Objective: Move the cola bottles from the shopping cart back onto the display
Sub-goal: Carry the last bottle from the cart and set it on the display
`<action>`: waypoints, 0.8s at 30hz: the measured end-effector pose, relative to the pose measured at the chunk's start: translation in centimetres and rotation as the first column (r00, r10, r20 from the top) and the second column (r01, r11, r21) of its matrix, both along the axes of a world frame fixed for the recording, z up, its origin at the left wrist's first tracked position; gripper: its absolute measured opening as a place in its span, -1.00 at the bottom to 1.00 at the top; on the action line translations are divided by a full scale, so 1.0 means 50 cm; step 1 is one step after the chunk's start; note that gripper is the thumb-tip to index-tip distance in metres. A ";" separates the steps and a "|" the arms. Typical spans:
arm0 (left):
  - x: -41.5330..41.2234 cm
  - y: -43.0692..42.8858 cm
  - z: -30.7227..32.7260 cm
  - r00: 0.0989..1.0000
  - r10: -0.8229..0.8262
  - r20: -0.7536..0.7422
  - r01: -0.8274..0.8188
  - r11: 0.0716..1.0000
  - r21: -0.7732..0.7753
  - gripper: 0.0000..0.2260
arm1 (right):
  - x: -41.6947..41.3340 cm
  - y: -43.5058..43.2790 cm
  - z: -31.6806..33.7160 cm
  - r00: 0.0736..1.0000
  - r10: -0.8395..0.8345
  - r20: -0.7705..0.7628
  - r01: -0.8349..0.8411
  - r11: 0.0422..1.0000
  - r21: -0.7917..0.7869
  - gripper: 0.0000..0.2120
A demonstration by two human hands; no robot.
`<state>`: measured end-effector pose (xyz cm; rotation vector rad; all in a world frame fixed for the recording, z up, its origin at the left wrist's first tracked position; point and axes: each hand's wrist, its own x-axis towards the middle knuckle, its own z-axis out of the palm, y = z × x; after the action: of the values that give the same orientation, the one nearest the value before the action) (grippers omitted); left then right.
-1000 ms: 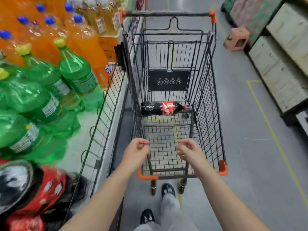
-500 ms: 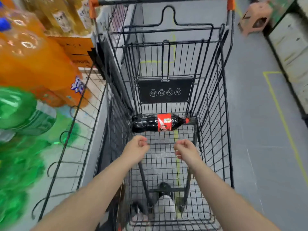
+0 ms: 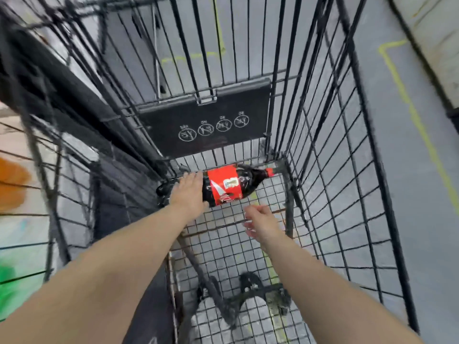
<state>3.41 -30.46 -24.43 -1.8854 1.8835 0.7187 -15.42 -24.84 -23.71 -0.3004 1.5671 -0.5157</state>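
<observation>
Grey floor (image 3: pixel 417 194) shows through our cart (image 3: pixel 248 100). Bottle (image 3: pixel 231 187) lies sideways at its far end; our left hand (image 3: pixel 187 193) rests flat on it, our right hand (image 3: pixel 260 222) hovers near, loosely curled, empty.

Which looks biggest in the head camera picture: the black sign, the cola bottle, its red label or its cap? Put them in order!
1. black sign
2. cola bottle, partly under the left hand
3. red label
4. cap

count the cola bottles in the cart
1. The cola bottle lies on its side at the far end of the shopping cart, cap to the right, left hand resting on it. No others show.
</observation>
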 end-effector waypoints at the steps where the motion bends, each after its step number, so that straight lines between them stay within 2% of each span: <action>1: 0.000 -0.004 -0.013 1.000 0.011 0.012 -0.011 1.000 0.010 -0.13 | 0.005 -0.008 -0.012 0.999 -0.045 0.027 0.044 0.999 0.025 -0.77; 4: -0.004 0.001 -0.035 0.998 0.061 0.008 -0.060 0.996 -0.073 -0.16 | 0.019 -0.028 -0.035 0.987 -0.144 0.072 0.139 0.988 0.069 -0.65; 6: -0.007 0.013 -0.035 0.993 0.107 -0.047 -0.114 0.977 -0.179 -0.26 | 0.027 -0.034 -0.043 0.984 -0.166 0.065 0.160 0.983 0.090 -0.60; 8: -0.004 0.025 -0.032 0.986 0.119 -0.113 -0.140 0.968 -0.208 -0.26 | 0.033 -0.033 -0.048 0.981 -0.182 0.062 0.172 0.975 0.140 -0.51; 10: 0.003 0.035 -0.029 0.981 0.141 -0.132 -0.158 0.979 -0.127 -0.19 | 0.036 -0.026 -0.054 0.975 -0.203 0.087 0.181 0.961 0.209 -0.40; 13: -0.004 0.034 -0.024 0.997 0.081 -0.010 -0.080 0.993 0.085 0.04 | 0.039 -0.023 -0.071 0.962 -0.232 0.142 0.185 0.941 0.284 -0.29; 16: -0.035 0.030 -0.034 0.999 -0.001 0.048 -0.010 0.973 0.229 0.06 | 0.041 -0.027 -0.086 0.943 -0.276 0.186 0.199 0.915 0.351 -0.26; 18: -0.046 0.039 -0.039 0.999 0.042 -0.010 -0.038 0.963 0.266 -0.03 | 0.045 -0.025 -0.091 0.935 -0.306 0.179 0.228 0.907 0.355 -0.24; 20: -0.048 0.058 -0.036 0.995 0.093 -0.046 -0.079 0.967 0.244 -0.10 | 0.046 -0.016 -0.089 0.945 -0.308 0.110 0.257 0.907 0.332 -0.19; 24: -0.059 0.123 -0.012 0.959 0.262 -0.108 -0.229 0.941 0.249 0.06 | 0.032 0.013 -0.049 0.956 -0.294 -0.021 0.293 0.942 0.166 -0.21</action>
<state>0.45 -24.32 -25.04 -1.9782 1.5704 1.1279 -13.83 -24.19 -26.17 0.0657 1.6489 -0.6095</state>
